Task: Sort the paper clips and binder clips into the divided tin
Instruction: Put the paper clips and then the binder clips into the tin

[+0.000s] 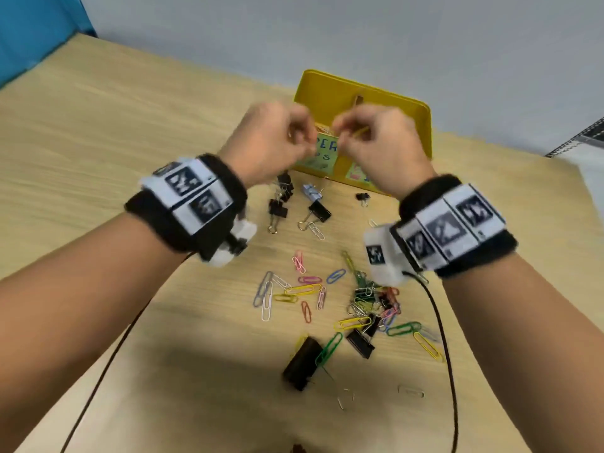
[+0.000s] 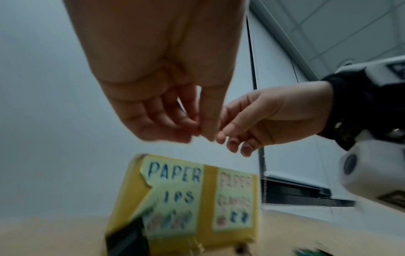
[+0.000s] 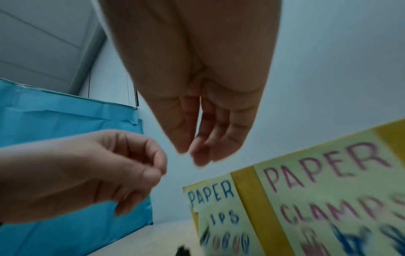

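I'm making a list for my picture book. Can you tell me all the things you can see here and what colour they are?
tin: one, yellow, at the far middle of the table, lid standing open, two paper labels on its front.
paper clips: many, mixed colours, scattered on the table nearer than the tin.
binder clips: several, mostly black, some just in front of the tin, some near the paper clips.
table: one, light wood, under everything.
blue sheet: one, at the far left.
cables: two, black, running back from the wrists.
left hand: raised in front of the tin, fingertips pinched.
right hand: raised beside it, pinching something thin and yellow, too blurred to name.
wristbands: two, black with white markers.
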The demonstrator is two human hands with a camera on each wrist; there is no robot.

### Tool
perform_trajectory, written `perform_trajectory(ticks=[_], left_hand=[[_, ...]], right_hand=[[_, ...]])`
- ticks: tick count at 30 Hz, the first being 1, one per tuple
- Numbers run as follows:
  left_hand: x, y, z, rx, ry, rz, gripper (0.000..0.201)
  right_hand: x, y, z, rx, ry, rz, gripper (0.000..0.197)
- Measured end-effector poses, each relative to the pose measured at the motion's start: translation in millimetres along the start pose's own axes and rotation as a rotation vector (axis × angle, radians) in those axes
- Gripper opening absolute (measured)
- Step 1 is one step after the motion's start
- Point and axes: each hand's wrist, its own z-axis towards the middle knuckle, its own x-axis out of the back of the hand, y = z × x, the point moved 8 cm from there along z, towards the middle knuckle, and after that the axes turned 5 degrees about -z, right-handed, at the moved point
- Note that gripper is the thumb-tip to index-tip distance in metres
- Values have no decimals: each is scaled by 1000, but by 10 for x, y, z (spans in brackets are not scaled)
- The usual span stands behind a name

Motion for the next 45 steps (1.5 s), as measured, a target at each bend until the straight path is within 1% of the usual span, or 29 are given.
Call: perform_trajectory(ticks=[1,2,3,4,5,6,8,11,12,14,16,17,19,20,22,23,24,25,27,29,30,31,33,36,38,40,41,42,45], left_hand=[[-134,-3,-158,-17,-119,-12,9],[-308,-17,-327,-28,-262,17,13],[-501,-46,-493,-28,-415,80,20],[-685,-91,-670,-20,-547,160,27],[-832,-141,-804,-18,-641,250,35],[-932,-181,-923,-19,-700,335,40],[-1009,-209,-1090,-14,-756,420,38],[-924,-216,-1242,8,-777,342,33],[-861,-237,-1283,23,-764,336,38],[-731,-336,-1351,68,-750,404,55],[-680,-451,-1442,162,-805,488,66],[-712,-463,-1477,183,-834,497,66],[-831,-394,-1458,152,-827,478,56],[-874,-335,-1413,124,-785,457,50],[-885,-205,-1316,80,-673,413,45],[-866,-138,-1284,57,-631,394,44],[-851,-58,-1279,21,-622,378,44],[-854,22,-1316,-19,-656,361,43],[-924,147,-1493,-75,-814,313,44],[-1044,199,-1719,-107,-969,306,46],[-1102,197,-1796,-129,-1000,324,46],[-1148,180,-1845,-141,-1002,341,43],[-1177,136,-1896,-128,-972,345,37],[-1126,26,-1970,-53,-986,294,29],[-1064,-57,-1988,1,-984,238,23],[-977,-153,-1927,56,-919,202,9],[-943,-198,-1888,76,-887,197,5],[-929,-228,-1865,93,-871,207,5],[-1015,-291,-1890,152,-937,277,10]], right_hand=[[-106,-7,-163,35,-118,-62,23],[-280,21,-334,57,-299,-153,22],[-484,91,-510,59,-503,-255,24],[-665,185,-697,45,-669,-352,26],[-786,266,-835,19,-759,-420,29],[-867,316,-942,-3,-784,-448,32],[-947,332,-1094,1,-759,-423,32],[-880,346,-1260,8,-765,-331,33],[-795,379,-1284,-2,-725,-317,33],[-626,482,-1322,-24,-640,-356,30],[-608,573,-1420,-73,-678,-424,26],[-648,592,-1477,-99,-710,-427,26],[-729,563,-1472,-104,-683,-382,27],[-751,526,-1436,-94,-647,-358,29],[-737,459,-1383,-77,-577,-333,31],[-693,440,-1374,-77,-548,-325,28],[-635,423,-1392,-79,-529,-307,23],[-588,397,-1436,-70,-536,-282,19],[-599,307,-1601,-26,-637,-235,16],[-753,204,-1787,29,-756,-246,22],[-853,169,-1846,56,-783,-272,26],[-944,150,-1874,79,-784,-298,29],[-1050,176,-1840,86,-752,-325,28],[-936,285,-1672,-2,-621,-316,14],[-764,311,-1581,-44,-515,-266,15],[-608,337,-1542,-66,-456,-233,20],[-549,371,-1542,-82,-449,-237,18],[-517,419,-1558,-99,-462,-260,14],[-620,518,-1639,-125,-607,-351,7]])
